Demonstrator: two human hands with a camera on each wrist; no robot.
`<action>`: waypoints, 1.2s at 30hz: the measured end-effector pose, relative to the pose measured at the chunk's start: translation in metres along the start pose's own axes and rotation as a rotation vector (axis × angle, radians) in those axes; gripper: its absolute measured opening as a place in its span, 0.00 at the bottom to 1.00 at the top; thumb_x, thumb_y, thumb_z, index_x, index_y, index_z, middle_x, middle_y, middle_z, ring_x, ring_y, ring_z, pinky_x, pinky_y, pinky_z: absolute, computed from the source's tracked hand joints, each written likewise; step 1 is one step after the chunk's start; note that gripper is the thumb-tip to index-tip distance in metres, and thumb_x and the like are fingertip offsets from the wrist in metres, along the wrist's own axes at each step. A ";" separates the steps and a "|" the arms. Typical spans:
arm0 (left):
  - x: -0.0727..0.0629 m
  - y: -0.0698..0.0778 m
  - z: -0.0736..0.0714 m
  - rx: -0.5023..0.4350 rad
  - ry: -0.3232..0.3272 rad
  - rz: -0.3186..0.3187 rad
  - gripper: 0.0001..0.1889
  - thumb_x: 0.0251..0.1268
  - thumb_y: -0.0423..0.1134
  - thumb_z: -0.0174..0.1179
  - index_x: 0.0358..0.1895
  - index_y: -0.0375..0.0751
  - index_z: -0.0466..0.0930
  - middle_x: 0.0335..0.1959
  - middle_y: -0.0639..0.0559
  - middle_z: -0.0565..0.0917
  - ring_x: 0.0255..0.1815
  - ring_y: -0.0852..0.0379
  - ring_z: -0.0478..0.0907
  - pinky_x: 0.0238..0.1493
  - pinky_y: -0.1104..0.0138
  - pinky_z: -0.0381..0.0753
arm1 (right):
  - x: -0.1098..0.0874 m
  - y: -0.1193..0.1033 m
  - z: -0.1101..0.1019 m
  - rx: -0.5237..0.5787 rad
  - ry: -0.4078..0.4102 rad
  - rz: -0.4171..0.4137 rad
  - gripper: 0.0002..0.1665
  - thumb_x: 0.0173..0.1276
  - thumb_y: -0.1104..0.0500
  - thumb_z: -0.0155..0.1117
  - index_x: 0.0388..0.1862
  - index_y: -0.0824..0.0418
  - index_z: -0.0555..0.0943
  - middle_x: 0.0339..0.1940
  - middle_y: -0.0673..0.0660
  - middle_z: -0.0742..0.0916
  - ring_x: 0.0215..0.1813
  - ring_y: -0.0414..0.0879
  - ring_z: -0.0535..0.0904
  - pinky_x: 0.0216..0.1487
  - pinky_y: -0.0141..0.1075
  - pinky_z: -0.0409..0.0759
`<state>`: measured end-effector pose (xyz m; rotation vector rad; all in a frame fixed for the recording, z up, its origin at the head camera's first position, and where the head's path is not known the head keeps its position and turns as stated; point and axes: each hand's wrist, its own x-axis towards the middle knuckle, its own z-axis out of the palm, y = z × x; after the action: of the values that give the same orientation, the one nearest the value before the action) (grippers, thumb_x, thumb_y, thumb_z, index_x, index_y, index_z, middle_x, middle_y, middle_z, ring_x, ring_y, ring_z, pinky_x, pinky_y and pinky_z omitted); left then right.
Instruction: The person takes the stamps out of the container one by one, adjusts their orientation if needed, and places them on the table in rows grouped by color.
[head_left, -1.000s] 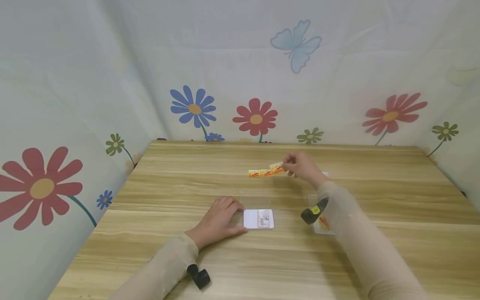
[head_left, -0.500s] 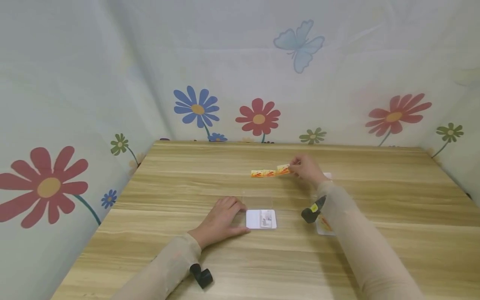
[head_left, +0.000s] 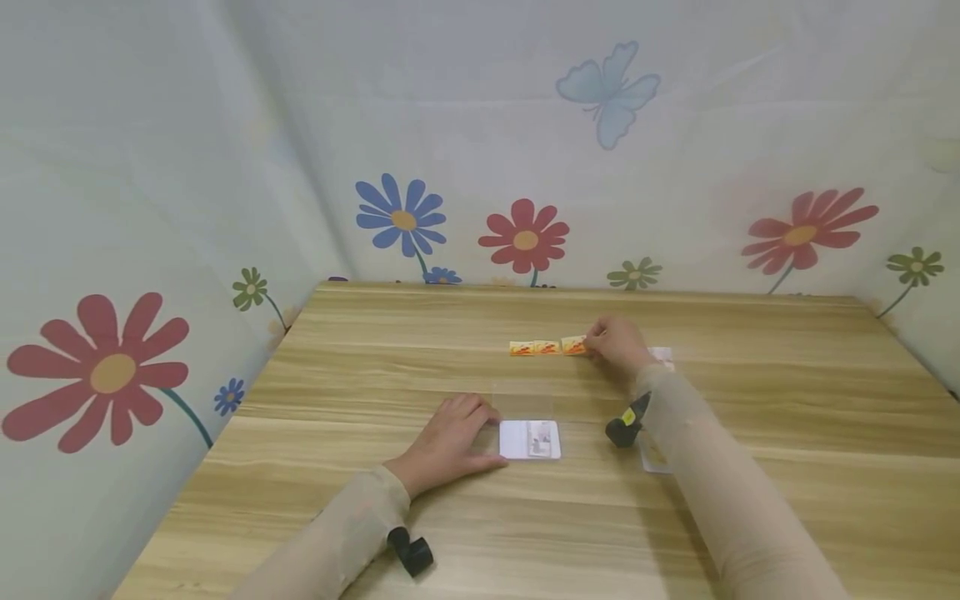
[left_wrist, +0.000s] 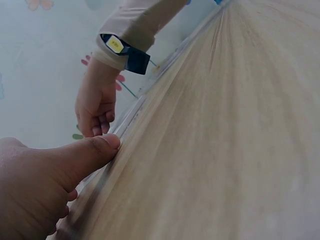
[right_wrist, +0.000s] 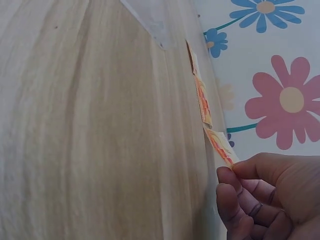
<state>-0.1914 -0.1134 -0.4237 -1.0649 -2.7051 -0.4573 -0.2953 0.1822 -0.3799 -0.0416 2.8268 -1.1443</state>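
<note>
Right hand [head_left: 618, 343] out at the far side of the table, thumb and index fingertips pinching the right end of a small yellow-orange printed piece [head_left: 573, 345]; other fingers curled in toward the palm. It's the rightmost of three in a row, set at a slight angle to the middle piece [head_left: 547, 347], just to its right; can't tell if they touch. Left piece [head_left: 522, 348] lies flat, right up beside the middle one. Print too small to read.

Left hand [head_left: 453, 437] rests nearer, thumb and index spread apart: thumb at the near left corner of a small white case [head_left: 513, 450], index at its far left corner. Case lies open, clear lid [head_left: 522, 402] folded out to the far side. Grey printed piece [head_left: 540, 439] in its right half.

Second clear case [head_left: 657, 469] on the right, mostly hidden under the right sleeve [head_left: 720, 467]; contents can't be made out.

Table [head_left: 420, 333] is wood-grain. Black camera [head_left: 411, 552] on left wrist, another [head_left: 625, 427] on right. White backdrop [head_left: 450, 100] behind, printed flowers, pale blue butterfly [head_left: 609, 96].
</note>
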 end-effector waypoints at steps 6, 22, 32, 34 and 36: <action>0.001 0.001 0.000 0.000 -0.013 -0.009 0.28 0.50 0.60 0.68 0.49 0.44 0.78 0.47 0.53 0.78 0.53 0.55 0.73 0.60 0.58 0.70 | 0.001 0.000 0.002 -0.022 -0.011 0.021 0.09 0.62 0.62 0.57 0.33 0.68 0.80 0.20 0.55 0.85 0.26 0.43 0.77 0.33 0.30 0.71; 0.001 0.002 -0.002 0.002 -0.016 -0.012 0.28 0.50 0.60 0.68 0.49 0.44 0.78 0.46 0.53 0.77 0.52 0.55 0.73 0.62 0.58 0.70 | 0.002 -0.001 0.000 -0.084 -0.025 0.012 0.10 0.60 0.63 0.58 0.32 0.68 0.82 0.22 0.57 0.86 0.27 0.43 0.77 0.36 0.31 0.71; 0.001 0.002 -0.001 -0.009 -0.014 -0.008 0.28 0.50 0.60 0.68 0.49 0.44 0.78 0.47 0.53 0.78 0.52 0.55 0.73 0.62 0.58 0.70 | 0.003 -0.001 0.002 -0.098 -0.033 0.042 0.10 0.63 0.60 0.58 0.32 0.67 0.82 0.23 0.56 0.86 0.29 0.45 0.77 0.36 0.32 0.71; 0.001 0.002 -0.001 -0.005 -0.012 -0.007 0.28 0.50 0.60 0.68 0.48 0.44 0.78 0.47 0.53 0.78 0.52 0.55 0.73 0.62 0.58 0.70 | 0.002 -0.001 0.002 -0.099 -0.031 0.038 0.10 0.63 0.60 0.58 0.31 0.67 0.82 0.23 0.56 0.86 0.29 0.45 0.77 0.37 0.32 0.71; 0.000 0.001 -0.001 0.000 -0.011 -0.007 0.28 0.50 0.60 0.68 0.48 0.44 0.78 0.46 0.53 0.78 0.52 0.55 0.73 0.62 0.58 0.70 | 0.001 -0.002 0.002 -0.093 -0.033 0.038 0.10 0.63 0.60 0.58 0.32 0.67 0.82 0.23 0.57 0.86 0.30 0.45 0.77 0.37 0.32 0.71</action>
<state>-0.1905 -0.1129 -0.4220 -1.0609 -2.7190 -0.4540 -0.2963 0.1795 -0.3797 -0.0128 2.8375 -0.9943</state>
